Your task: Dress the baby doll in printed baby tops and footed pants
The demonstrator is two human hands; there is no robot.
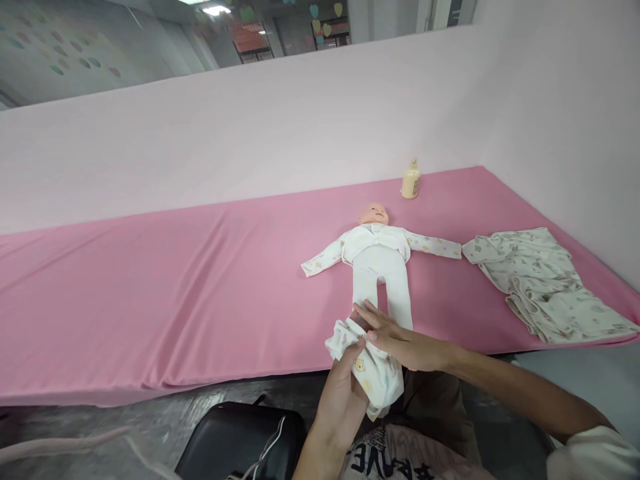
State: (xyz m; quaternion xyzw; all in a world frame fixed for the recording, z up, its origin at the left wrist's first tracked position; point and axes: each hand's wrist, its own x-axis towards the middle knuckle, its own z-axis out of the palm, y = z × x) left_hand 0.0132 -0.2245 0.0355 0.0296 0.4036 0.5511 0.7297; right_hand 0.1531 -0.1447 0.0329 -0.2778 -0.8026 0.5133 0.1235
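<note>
Left fingers (354,353) pinch the bunched, printed white garment (379,379) at its upper part, thumb on top. Right fingers (369,319) extend over the garment's opening, slightly spread, thumb against the cloth. Garment lies between the hands, at the near edge of the pink-covered tabletop (240,293). Beyond the fingers: doll (381,257), face up, in white clothing. Farther off, pump bottle (411,183), upright; to the right, crumpled patterned cloth (550,287).

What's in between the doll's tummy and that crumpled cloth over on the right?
A printed sleeve on the doll, stretched out over the pink sheet. Its end is right beside the cloth. The head view shows it.
</note>
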